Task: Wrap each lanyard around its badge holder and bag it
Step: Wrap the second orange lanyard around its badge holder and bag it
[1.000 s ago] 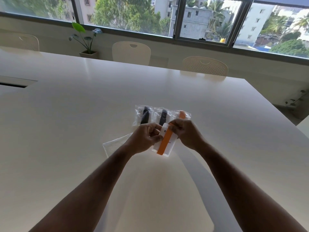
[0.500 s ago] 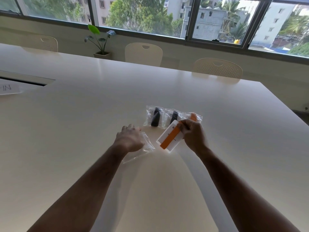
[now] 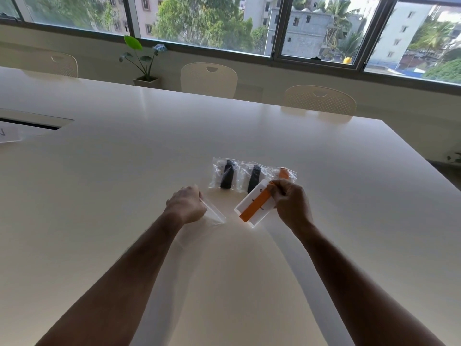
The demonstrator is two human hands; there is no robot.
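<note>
From the head camera, the right hand (image 3: 293, 204) is clenched around the upper end of a white badge holder (image 3: 252, 207), which has an orange lanyard (image 3: 255, 205) wound lengthwise along its face. The holder is tilted, its lower end pointing down toward the near edge of the tabletop (image 3: 124, 171); whether it is lifted clear of the surface cannot be told. The left hand (image 3: 185, 204) is knuckles-up with its fingers curled, its grip closed on one end of an empty clear bag (image 3: 213, 213) that lies flat on the tabletop just left of the holder.

Just beyond the hands, toward the far edge, three filled clear bags lie side by side in a row. The left bag (image 3: 225, 174) and the middle bag (image 3: 253, 178) each hold a dark wrapped bundle. The right bag (image 3: 284, 173) holds an orange one and is partly hidden behind the right hand's fingers.

At the left edge of the tabletop there is a dark recessed slot (image 3: 32, 122) and, nearer, a white card (image 3: 8, 134) with writing too cut off to read. Three pale chairs (image 3: 209, 79) stand along the far edge, and a potted plant (image 3: 143, 61) sits beneath the window (image 3: 316, 28).
</note>
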